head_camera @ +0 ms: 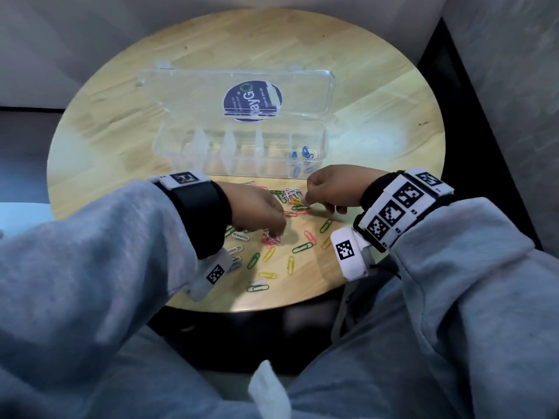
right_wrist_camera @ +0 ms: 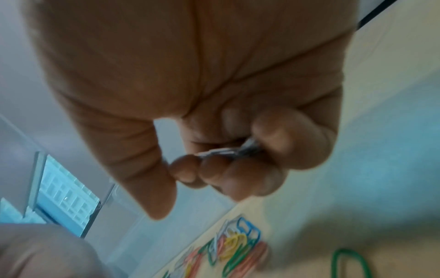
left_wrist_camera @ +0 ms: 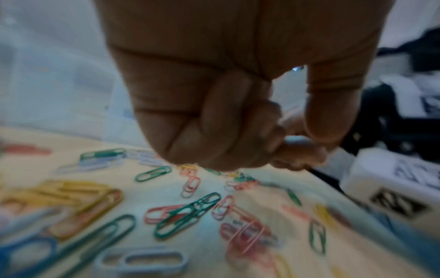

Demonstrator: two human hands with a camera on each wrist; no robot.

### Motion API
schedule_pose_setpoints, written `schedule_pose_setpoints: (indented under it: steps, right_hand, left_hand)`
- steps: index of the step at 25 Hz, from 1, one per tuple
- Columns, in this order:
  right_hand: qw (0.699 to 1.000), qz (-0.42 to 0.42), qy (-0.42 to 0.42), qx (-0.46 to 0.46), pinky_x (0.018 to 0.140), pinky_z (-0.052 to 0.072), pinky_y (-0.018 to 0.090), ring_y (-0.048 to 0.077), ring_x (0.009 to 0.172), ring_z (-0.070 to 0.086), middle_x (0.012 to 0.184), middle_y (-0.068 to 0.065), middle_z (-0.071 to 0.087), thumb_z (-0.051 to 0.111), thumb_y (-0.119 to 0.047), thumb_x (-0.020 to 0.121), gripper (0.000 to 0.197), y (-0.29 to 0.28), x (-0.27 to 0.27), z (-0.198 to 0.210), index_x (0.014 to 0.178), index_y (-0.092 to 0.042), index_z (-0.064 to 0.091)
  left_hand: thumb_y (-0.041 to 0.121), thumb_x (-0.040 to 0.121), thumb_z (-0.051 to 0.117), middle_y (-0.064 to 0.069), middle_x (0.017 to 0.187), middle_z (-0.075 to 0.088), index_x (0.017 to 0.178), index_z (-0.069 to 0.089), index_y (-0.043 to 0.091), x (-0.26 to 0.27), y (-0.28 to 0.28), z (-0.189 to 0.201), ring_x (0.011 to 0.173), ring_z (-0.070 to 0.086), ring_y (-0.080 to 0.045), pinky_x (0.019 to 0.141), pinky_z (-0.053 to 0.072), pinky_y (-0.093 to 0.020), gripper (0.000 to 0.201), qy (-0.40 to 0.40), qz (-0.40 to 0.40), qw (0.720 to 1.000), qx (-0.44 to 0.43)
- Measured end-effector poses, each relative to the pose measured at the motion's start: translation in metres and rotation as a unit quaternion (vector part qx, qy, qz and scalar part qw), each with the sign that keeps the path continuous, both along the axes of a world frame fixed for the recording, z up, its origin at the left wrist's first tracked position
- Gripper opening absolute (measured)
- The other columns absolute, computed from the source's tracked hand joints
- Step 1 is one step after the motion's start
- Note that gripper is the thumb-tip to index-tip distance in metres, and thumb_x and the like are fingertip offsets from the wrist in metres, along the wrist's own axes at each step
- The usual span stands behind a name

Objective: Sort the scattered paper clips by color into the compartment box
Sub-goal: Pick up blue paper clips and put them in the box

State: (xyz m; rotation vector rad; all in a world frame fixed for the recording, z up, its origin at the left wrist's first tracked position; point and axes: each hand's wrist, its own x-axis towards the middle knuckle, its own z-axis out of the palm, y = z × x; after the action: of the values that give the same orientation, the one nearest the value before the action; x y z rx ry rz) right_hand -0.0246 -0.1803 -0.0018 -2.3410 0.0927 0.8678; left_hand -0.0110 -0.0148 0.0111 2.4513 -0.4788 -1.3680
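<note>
The clear compartment box [head_camera: 242,169] stands open at the table's middle, with blue clips [head_camera: 305,153] in its rightmost compartment. Colored paper clips [head_camera: 292,196] lie scattered in front of it. My left hand [head_camera: 272,228] hovers over a small bunch of red clips [head_camera: 271,239]. In the left wrist view its fingers [left_wrist_camera: 226,127] are curled into the palm, the thumb stands apart, and no clip shows in them. My right hand [head_camera: 322,201] sits beside the mixed pile, its curled fingers [right_wrist_camera: 238,175] holding a few white clips [right_wrist_camera: 226,151].
The box's lid [head_camera: 236,92] lies flat behind it, carrying a round blue sticker. The round wooden table [head_camera: 121,116] has a near edge close under both wrists. Green and yellow clips [head_camera: 267,254] lie toward that edge. My lap is below.
</note>
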Motion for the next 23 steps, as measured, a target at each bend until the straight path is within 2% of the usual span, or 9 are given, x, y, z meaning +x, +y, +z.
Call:
schedule_pose_setpoints:
  steps: [3, 6, 10, 12, 14, 17, 20, 21, 23]
  right_hand:
    - [0.998, 0.052, -0.016, -0.01, 0.051, 0.033, 0.023, 0.011, 0.051, 0.04, 0.056, -0.005, 0.047, 0.069, -0.025, 0.081, 0.032, 0.01, -0.002, 0.003, 0.062, -0.02, 0.044]
    - [0.994, 0.087, -0.044, -0.051, 0.053, 0.033, 0.023, 0.008, 0.057, 0.042, 0.061, -0.007, 0.047, 0.071, -0.022, 0.079, 0.03, 0.015, -0.002, 0.002, 0.062, -0.02, 0.046]
    - [0.996, 0.078, -0.024, -0.025, 0.049, 0.038, 0.019, 0.003, 0.057, 0.052, 0.065, -0.009, 0.057, 0.069, -0.016, 0.079, 0.017, 0.021, -0.005, -0.003, 0.07, -0.023, 0.057]
    - [0.997, 0.081, -0.014, 0.004, 0.048, 0.038, 0.017, 0.002, 0.052, 0.052, 0.057, -0.011, 0.056, 0.069, -0.014, 0.079, 0.016, 0.028, -0.007, -0.002, 0.072, -0.026, 0.061]
    - [0.993, 0.117, -0.026, -0.005, 0.051, 0.039, 0.019, 0.002, 0.05, 0.049, 0.048, -0.012, 0.053, 0.068, -0.014, 0.079, 0.014, 0.035, -0.007, 0.0, 0.078, -0.027, 0.065]
    - [0.987, 0.153, -0.043, -0.03, 0.057, 0.042, 0.022, 0.003, 0.056, 0.049, 0.056, -0.012, 0.052, 0.065, -0.012, 0.078, 0.018, 0.045, -0.01, 0.0, 0.085, -0.027, 0.069]
    - [0.986, 0.153, -0.04, -0.05, 0.05, 0.038, 0.021, -0.002, 0.039, 0.052, 0.042, -0.013, 0.055, 0.065, -0.011, 0.08, 0.016, 0.051, -0.012, -0.002, 0.083, -0.027, 0.066]
    - [0.985, 0.157, -0.04, -0.061, 0.049, 0.038, 0.02, -0.006, 0.034, 0.05, 0.043, -0.013, 0.056, 0.065, -0.011, 0.08, 0.015, 0.051, -0.011, -0.002, 0.083, -0.025, 0.065]
    - [0.98, 0.169, -0.054, -0.091, 0.047, 0.035, 0.02, -0.001, 0.039, 0.052, 0.057, -0.009, 0.056, 0.066, -0.012, 0.08, 0.011, 0.052, -0.009, -0.002, 0.084, -0.022, 0.063]
  left_hand:
    - [0.034, 0.077, 0.069, 0.009, 0.062, 0.051, 0.076, 0.065, 0.023, -0.013, 0.0, 0.0, 0.059, 0.045, -0.006, 0.053, 0.034, -0.021, 0.011, -0.085, -0.198, 0.97, 0.113]
    - [0.038, 0.076, 0.071, 0.008, 0.063, 0.053, 0.092, 0.071, 0.018, -0.025, 0.001, -0.009, 0.056, 0.046, -0.006, 0.049, 0.034, -0.019, 0.026, -0.089, -0.262, 0.945, 0.176]
    - [0.039, 0.076, 0.071, 0.009, 0.058, 0.05, 0.092, 0.071, 0.016, -0.03, 0.0, -0.016, 0.05, 0.043, -0.006, 0.045, 0.03, -0.019, 0.028, -0.108, -0.279, 0.937, 0.181]
    - [0.035, 0.076, 0.07, 0.008, 0.059, 0.053, 0.088, 0.071, 0.019, -0.029, 0.002, -0.016, 0.052, 0.045, -0.007, 0.045, 0.031, -0.019, 0.02, -0.11, -0.279, 0.937, 0.18]
    - [0.032, 0.076, 0.07, 0.006, 0.062, 0.058, 0.079, 0.067, 0.023, -0.025, 0.007, -0.015, 0.057, 0.05, -0.011, 0.047, 0.034, -0.019, 0.01, -0.111, -0.264, 0.942, 0.175]
    - [0.029, 0.075, 0.071, 0.008, 0.063, 0.056, 0.073, 0.062, 0.026, -0.019, 0.017, -0.016, 0.063, 0.052, -0.011, 0.049, 0.036, -0.02, 0.01, -0.117, -0.228, 0.953, 0.16]
    - [0.032, 0.073, 0.074, 0.011, 0.052, 0.053, 0.076, 0.065, 0.026, -0.02, 0.021, -0.015, 0.053, 0.051, -0.007, 0.05, 0.037, -0.019, 0.011, -0.115, -0.21, 0.96, 0.143]
    - [0.034, 0.073, 0.075, 0.011, 0.049, 0.051, 0.076, 0.066, 0.025, -0.021, 0.019, -0.015, 0.048, 0.048, -0.005, 0.049, 0.037, -0.019, 0.013, -0.113, -0.212, 0.96, 0.143]
    - [0.035, 0.072, 0.075, 0.009, 0.05, 0.052, 0.078, 0.066, 0.025, -0.023, 0.018, -0.015, 0.047, 0.047, -0.005, 0.047, 0.035, -0.018, 0.015, -0.11, -0.216, 0.959, 0.149]
